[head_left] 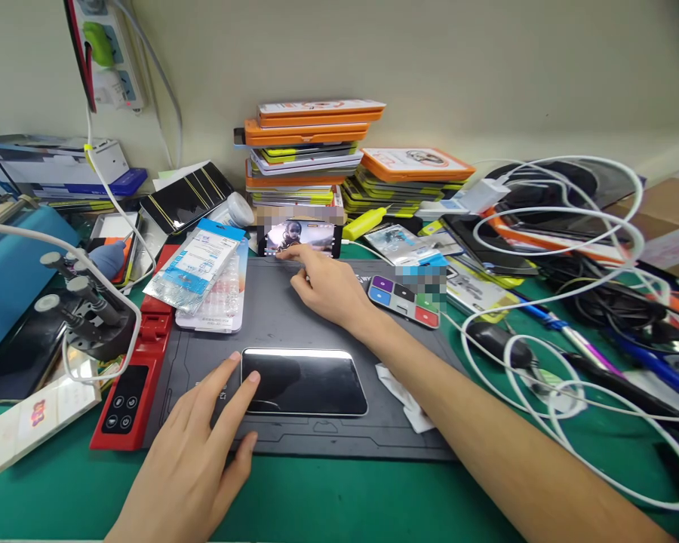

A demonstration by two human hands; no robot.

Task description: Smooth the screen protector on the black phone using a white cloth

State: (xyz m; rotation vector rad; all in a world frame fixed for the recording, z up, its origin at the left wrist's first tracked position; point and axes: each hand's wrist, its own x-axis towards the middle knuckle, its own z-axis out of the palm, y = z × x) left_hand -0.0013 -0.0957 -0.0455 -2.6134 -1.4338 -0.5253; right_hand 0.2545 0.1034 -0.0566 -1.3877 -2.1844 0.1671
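Observation:
A smartphone with a dark screen lies flat on the dark grey work mat. My left hand is open, its fingers spread over the phone's left end, with the index fingertip at the screen and nothing gripped. Further back, a second phone is propped on its long side and plays a video, with a white cable at its right end. My right hand reaches to it. Its index finger is stretched to the lower left of that screen, the other fingers are partly curled, and it holds nothing.
Left of the mat are a red device with buttons and a screwdriver holder. Plastic packets overlap the mat's back left. Orange boxes are stacked behind. At right are a coloured-square case, a white wipe and looped cables.

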